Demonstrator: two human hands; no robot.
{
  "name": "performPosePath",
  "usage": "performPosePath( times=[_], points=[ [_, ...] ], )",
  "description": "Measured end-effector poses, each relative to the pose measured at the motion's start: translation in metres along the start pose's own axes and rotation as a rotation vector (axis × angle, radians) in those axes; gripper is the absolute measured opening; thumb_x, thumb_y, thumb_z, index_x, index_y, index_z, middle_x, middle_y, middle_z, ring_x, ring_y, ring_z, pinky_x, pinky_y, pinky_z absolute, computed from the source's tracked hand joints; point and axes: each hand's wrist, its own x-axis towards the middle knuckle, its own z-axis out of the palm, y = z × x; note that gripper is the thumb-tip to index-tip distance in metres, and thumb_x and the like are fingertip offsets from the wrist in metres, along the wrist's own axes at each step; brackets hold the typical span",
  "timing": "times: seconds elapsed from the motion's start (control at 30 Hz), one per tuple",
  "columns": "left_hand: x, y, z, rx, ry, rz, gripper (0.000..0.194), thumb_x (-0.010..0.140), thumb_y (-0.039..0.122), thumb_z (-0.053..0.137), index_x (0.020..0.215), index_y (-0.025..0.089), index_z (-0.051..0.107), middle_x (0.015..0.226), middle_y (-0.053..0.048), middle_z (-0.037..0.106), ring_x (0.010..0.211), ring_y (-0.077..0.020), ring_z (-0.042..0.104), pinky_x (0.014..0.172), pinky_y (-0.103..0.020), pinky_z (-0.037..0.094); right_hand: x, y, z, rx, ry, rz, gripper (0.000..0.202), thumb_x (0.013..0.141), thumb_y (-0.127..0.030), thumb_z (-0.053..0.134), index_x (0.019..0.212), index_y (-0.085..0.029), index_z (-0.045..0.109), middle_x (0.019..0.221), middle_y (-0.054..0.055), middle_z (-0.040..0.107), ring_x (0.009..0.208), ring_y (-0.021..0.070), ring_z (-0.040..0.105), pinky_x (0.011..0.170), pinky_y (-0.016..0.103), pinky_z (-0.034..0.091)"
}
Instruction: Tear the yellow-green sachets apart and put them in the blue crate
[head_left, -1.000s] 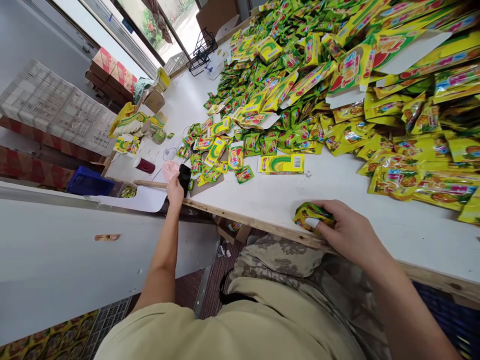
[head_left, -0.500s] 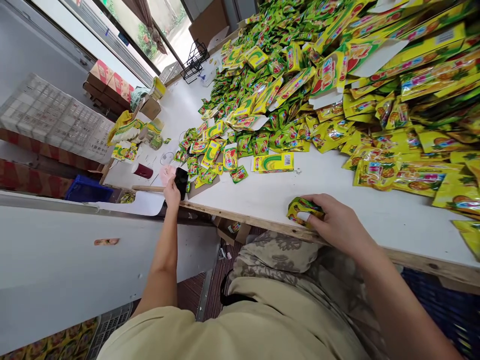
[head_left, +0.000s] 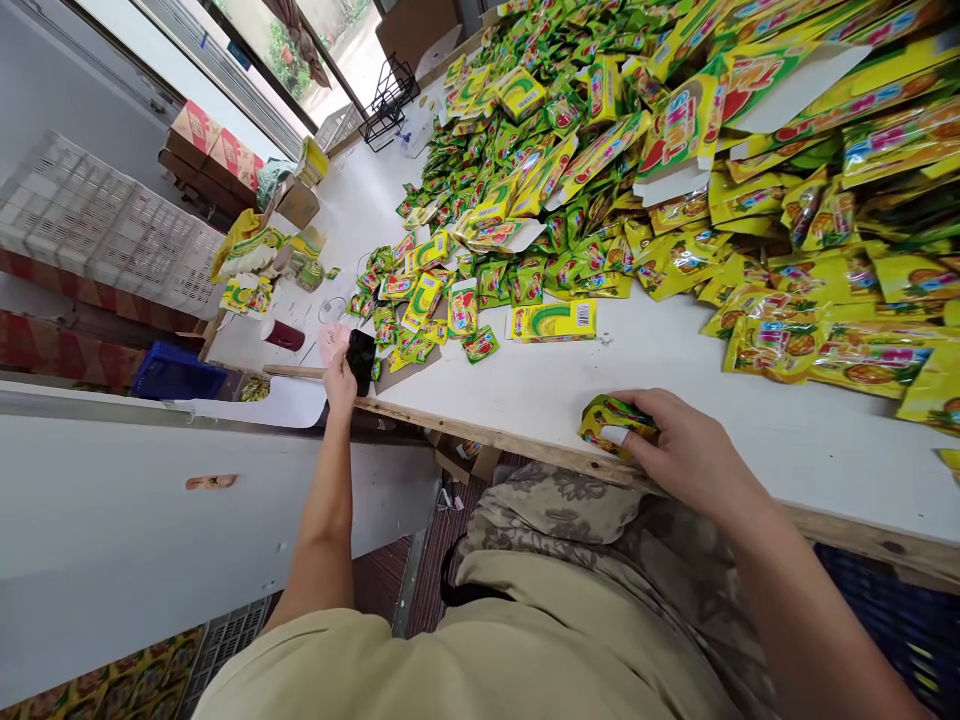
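Note:
My left hand (head_left: 340,380) is closed on the side of a black phone (head_left: 361,362) at the table's front edge. A pink paper (head_left: 332,342) lies behind the fingers. Near the front edge on the right, my right hand (head_left: 679,440) grips green and yellow candy packets (head_left: 606,415), low against the tabletop, with the thumb in front. How many packets it holds is hidden. Beyond the hands a flat yellow box (head_left: 553,320) lies on the table, beside a single green packet (head_left: 481,344) and a small upright-looking yellow box (head_left: 463,308).
A large heap of packets and boxes (head_left: 570,180) covers the table's back and right. On the left are a dark red cup (head_left: 283,334), a cardboard box (head_left: 297,203), a white crate (head_left: 112,235) and a blue bin (head_left: 177,372). The wooden table edge (head_left: 517,448) runs before my body.
The view has shifted slightly. Both hands keep their holds, the left on the phone and the right on the candy packets, with little visible movement.

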Motion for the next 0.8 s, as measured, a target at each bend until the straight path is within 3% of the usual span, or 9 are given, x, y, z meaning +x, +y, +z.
performPosePath(
  times=[0.5, 0.8],
  points=[
    [0.0034, -0.0002, 0.0035, 0.086, -0.012, 0.015, 0.042, 0.088, 0.018, 0.037, 0.126, 0.019, 0.056, 0.116, -0.01, 0.065, 0.106, -0.0215, 0.06, 0.093, -0.033, 0.044, -0.0015, -0.0008, -0.0004, 0.01, 0.001, 0.006, 0.032, 0.078, -0.034, 0.05, 0.107, -0.024, 0.061, 0.103, 0.01, 0.066, 0.089, 0.0304, 0.063, 0.071, 0.043, 0.05],
    [0.003, 0.0014, 0.0021, 0.116, -0.022, 0.029, 0.043, 0.089, 0.019, 0.034, 0.126, 0.018, 0.055, 0.114, -0.012, 0.065, 0.104, -0.0243, 0.06, 0.094, -0.038, 0.043, -0.0022, 0.0025, 0.0011, 0.0, 0.018, -0.001, 0.032, 0.078, -0.032, 0.05, 0.106, -0.022, 0.061, 0.105, 0.011, 0.065, 0.094, 0.0309, 0.062, 0.079, 0.046, 0.05]
  ],
)
